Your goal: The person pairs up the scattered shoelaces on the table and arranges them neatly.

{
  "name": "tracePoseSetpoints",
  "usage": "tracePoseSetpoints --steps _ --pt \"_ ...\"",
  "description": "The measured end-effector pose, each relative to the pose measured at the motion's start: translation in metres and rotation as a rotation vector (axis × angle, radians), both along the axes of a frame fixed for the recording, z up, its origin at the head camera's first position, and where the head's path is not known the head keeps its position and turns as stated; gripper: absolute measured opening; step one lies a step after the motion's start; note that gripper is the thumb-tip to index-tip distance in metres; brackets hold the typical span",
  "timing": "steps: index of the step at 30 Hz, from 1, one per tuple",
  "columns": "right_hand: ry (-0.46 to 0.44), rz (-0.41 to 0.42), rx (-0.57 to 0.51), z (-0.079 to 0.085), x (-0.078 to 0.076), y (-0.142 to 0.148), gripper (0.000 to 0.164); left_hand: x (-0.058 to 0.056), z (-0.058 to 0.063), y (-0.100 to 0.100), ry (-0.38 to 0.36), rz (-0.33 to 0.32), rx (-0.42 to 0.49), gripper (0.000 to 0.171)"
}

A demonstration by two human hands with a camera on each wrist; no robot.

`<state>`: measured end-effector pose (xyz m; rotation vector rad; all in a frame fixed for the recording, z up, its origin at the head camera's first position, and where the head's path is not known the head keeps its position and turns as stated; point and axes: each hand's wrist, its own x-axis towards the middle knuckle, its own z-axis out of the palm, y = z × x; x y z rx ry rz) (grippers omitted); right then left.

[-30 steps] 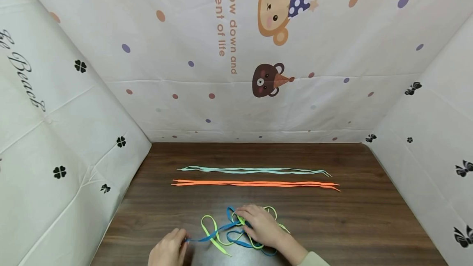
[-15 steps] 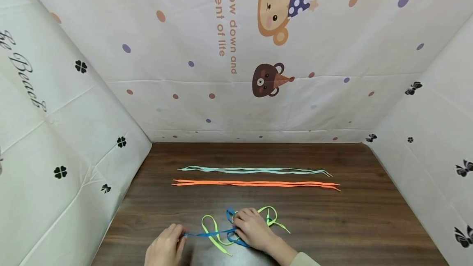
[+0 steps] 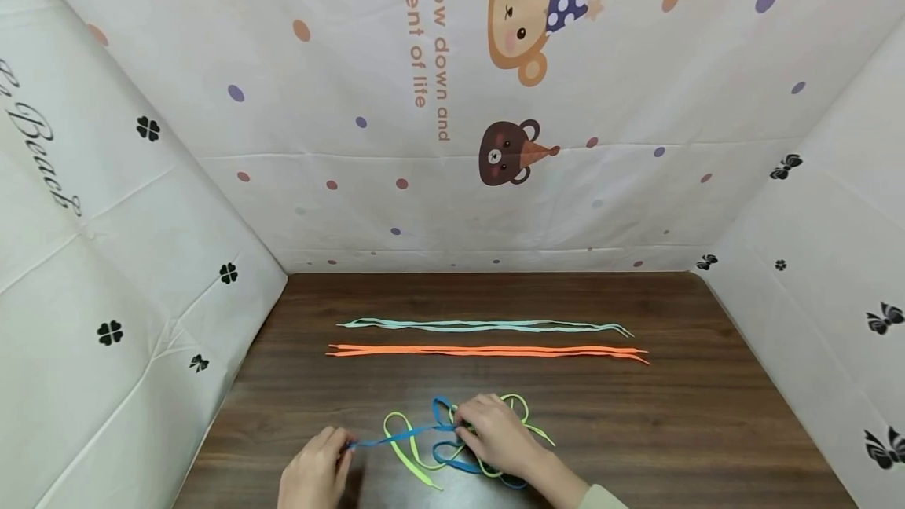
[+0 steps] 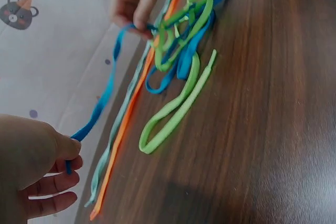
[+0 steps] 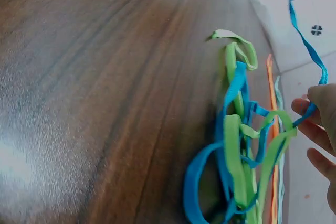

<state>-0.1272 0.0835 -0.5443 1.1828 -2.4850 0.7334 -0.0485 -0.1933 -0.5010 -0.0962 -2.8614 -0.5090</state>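
- Blue lace [image 4: 98, 110] is starting at the far left, where the left hand [image 3: 314, 468] is pinching it close to its end. A short tip is poking out past the thumb. The other fingers of this hand are sitting apart from the lace.
- Next, the blue lace is running from left to right between the two hands. Its left end is lying a little nearer the person. It is bending softly, so it is not looking pulled tight.
- Under this blue bit, a loop of the green lace [image 4: 167, 129] is reaching out toward the left hand, but not touching it.
- In the middle, the rest of the blue lace is looping through the green lace in a tangle [image 5: 232, 140] on the brown table [image 3: 636, 415]. The tangle is lying to the right of the left hand and well apart from it. The right hand is being the nearer one, right over it.
- Behind the tangle, orange laces [image 3: 417, 349] and then mint laces [image 3: 452, 329] are lying straight from side to side.
- At the right, the right hand [image 3: 498, 434] is pinching the blue lace too, just where it is coming out of the tangle. A pale sleeve [image 3: 601, 497] is showing behind it.
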Motion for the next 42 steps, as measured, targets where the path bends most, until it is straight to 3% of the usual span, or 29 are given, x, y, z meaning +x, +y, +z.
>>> tracePoseSetpoints --steps 6,14,22,31,42 --pt "-0.010 0.020 -0.036 0.011 0.002 0.010 0.011 -0.006 -0.010 -0.008 0.032 0.004 -0.023 0.015" --pt "-0.053 0.057 0.025 0.013 0.007 0.028 0.003 -0.011 -0.015 -0.017 0.063 0.007 -0.049 0.011" --pt "-0.104 -0.008 0.025 0.013 0.008 0.053 0.009 -0.013 -0.017 -0.035 0.062 0.048 -0.060 0.009" --pt "-0.080 -0.053 0.021 0.016 0.010 0.077 0.012 -0.019 -0.021 -0.056 0.128 0.096 -0.067 0.008" --pt "0.008 -0.124 -0.005 0.015 0.009 0.108 0.022 -0.023 -0.023 -0.085 0.114 0.159 -0.046 0.005"
